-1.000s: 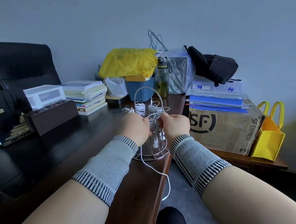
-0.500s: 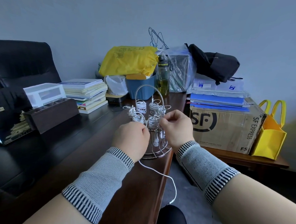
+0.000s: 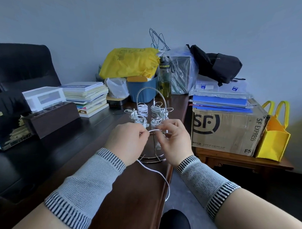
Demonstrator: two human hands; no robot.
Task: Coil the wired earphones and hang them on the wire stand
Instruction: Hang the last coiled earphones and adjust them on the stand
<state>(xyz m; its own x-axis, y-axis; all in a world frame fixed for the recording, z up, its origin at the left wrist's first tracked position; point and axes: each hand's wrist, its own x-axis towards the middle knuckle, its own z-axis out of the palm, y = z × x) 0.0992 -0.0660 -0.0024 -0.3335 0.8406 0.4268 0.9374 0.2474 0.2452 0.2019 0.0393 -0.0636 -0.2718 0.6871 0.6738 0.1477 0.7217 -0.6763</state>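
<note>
1. head view. since a second ago both hands have been drawn back from the stand (image 3: pixel 151 114) toward the body; a short span of cord (image 3: pixel 154 130) is now stretched between them, where before they were pressed close against the hooks.
2. judged meaning: a fresh pair is being started; coiling has barely begun, hanging is not yet due.
3. left hand (image 3: pixel 127 141): fingers curled, cord pinched at the fingertips. right hand (image 3: pixel 173 140): fingertips closed on the cord's other end of the span.
4. cord position: held in front of the stand, above the desk (image 3: pixel 121 191) edge.
5. axis: the taut span runs nearly level, left to right. the slack tail is seen leaving under the left hand, trailing down and rightward over the desk edge, end pointing to the floor.
6. several coiled pairs (image 3: pixel 142 108) already hang on the stand.
</note>
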